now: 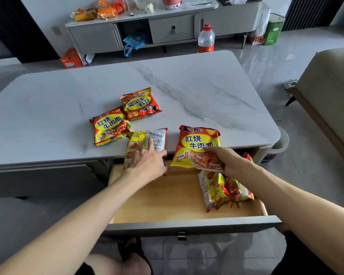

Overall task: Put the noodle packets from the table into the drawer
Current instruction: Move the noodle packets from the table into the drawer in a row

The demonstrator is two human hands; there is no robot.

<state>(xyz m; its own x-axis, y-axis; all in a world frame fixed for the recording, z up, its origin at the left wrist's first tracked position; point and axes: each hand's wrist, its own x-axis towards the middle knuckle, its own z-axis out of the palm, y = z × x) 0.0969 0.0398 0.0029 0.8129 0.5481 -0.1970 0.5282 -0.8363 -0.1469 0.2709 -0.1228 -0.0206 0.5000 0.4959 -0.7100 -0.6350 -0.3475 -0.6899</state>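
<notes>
My right hand grips the lower edge of a red-and-yellow noodle packet, held face up over the table's front edge above the open drawer. My left hand is closed on another packet that lies back side up and hangs over the table edge. Two more packets rest on the marble table: one at the left and one behind it. Several packets stand stacked at the right side of the wooden drawer.
The drawer's grey front with a small handle juts toward me. A beige sofa stands at the right. Behind the table, a grey sideboard carries more packets, and a water jug sits on the floor.
</notes>
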